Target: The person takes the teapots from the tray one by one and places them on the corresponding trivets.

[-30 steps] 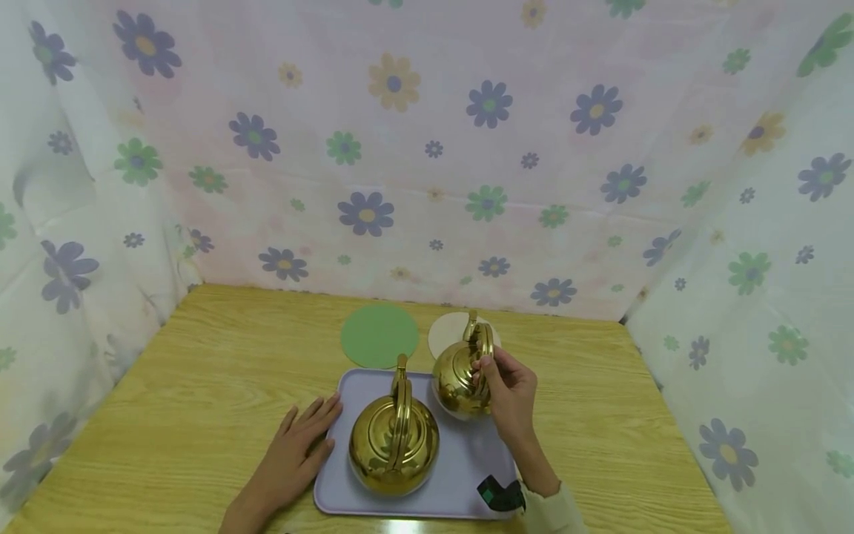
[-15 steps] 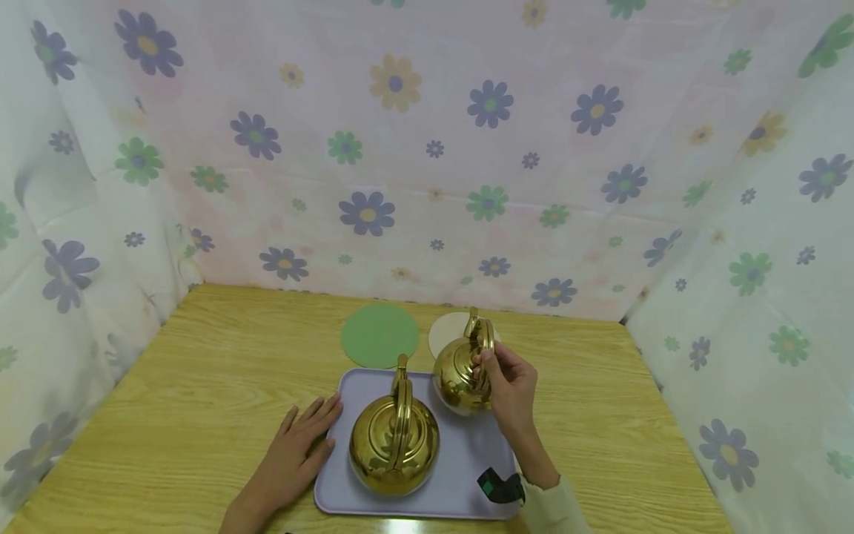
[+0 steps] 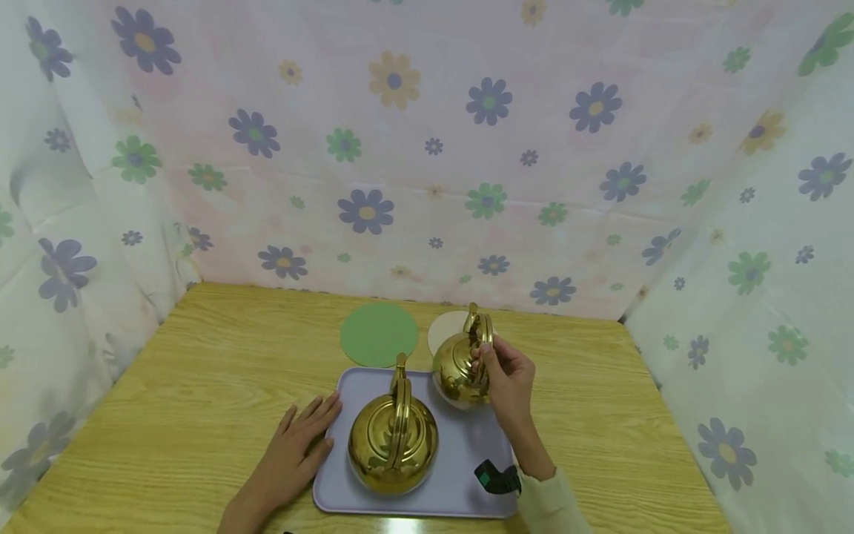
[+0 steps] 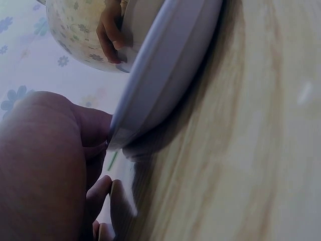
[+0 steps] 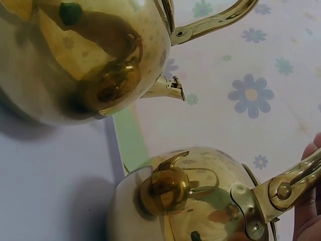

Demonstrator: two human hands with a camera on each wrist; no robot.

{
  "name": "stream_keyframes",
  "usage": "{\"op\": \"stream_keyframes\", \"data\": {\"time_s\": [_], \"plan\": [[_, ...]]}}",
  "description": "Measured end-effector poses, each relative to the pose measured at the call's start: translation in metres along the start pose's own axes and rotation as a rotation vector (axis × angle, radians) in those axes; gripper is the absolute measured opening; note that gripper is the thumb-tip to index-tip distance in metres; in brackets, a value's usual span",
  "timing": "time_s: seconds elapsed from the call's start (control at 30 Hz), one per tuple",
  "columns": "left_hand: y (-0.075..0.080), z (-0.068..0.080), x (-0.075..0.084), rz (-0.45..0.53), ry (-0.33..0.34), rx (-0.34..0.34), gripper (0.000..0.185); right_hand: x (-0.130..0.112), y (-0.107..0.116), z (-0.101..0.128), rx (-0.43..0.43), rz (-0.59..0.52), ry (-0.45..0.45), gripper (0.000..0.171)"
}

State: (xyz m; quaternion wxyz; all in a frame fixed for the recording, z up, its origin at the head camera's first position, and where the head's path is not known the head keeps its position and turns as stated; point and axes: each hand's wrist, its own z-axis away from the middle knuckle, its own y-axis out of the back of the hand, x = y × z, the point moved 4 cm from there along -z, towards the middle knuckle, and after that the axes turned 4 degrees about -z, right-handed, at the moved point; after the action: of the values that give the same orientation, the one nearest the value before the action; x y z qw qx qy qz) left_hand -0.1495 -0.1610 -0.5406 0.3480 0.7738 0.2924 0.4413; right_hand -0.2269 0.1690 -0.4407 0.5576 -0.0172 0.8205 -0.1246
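Note:
My right hand (image 3: 512, 382) grips the arched handle of the smaller gold kettle (image 3: 448, 377), thumb on the near side. This kettle overlaps the far right part of the lilac tray (image 3: 470, 475), its spout pointing away. In the right wrist view the held kettle (image 5: 200, 201) shows its riveted handle, with fingers at the right edge. A larger gold kettle (image 3: 363, 445) stands on the tray, left of the held one. My left hand (image 3: 296, 449) lies at the tray's left edge with fingers extended. The left wrist view has the thumb (image 4: 95, 125) against the tray's rim (image 4: 150, 75).
Behind the tray a green round mat (image 3: 378, 334) lies on the wooden table (image 3: 220, 386). A cream round mat (image 3: 443, 326) is to its right, partly hidden by the held kettle. Flowered curtains (image 3: 434, 170) enclose the back and both sides.
The right hand and the smaller kettle have shifted slightly away from me, toward the cream mat. The left hand, tray and larger kettle have stayed in place.

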Motion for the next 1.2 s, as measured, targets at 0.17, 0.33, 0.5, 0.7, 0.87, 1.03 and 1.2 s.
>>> {"op": "stream_keyframes", "data": {"time_s": [0.17,0.33,0.5,0.7,0.87,1.03,1.2], "plan": [[0.0,0.0,0.0,0.008,0.002,-0.005,0.05,0.001,0.0,-0.002,0.005,0.004,-0.001,0.027],[-0.001,0.0,0.0,0.01,0.003,-0.002,0.05,0.002,-0.001,-0.004,0.002,-0.007,0.006,0.028],[0.0,0.001,0.0,0.011,0.008,-0.002,0.05,0.004,-0.003,-0.006,-0.002,-0.056,0.006,0.029],[0.001,0.002,0.0,0.018,0.021,-0.003,0.05,0.007,-0.007,-0.009,-0.005,-0.048,0.007,0.03],[0.001,0.001,0.0,0.024,0.018,-0.005,0.05,0.009,-0.007,-0.011,0.008,-0.029,0.006,0.029],[0.001,0.001,0.0,0.022,0.019,-0.008,0.05,0.011,-0.008,-0.013,0.02,-0.005,0.013,0.03],[0.001,0.0,0.001,0.02,0.024,-0.014,0.05,0.011,-0.008,-0.015,0.016,0.004,0.044,0.032]]}}
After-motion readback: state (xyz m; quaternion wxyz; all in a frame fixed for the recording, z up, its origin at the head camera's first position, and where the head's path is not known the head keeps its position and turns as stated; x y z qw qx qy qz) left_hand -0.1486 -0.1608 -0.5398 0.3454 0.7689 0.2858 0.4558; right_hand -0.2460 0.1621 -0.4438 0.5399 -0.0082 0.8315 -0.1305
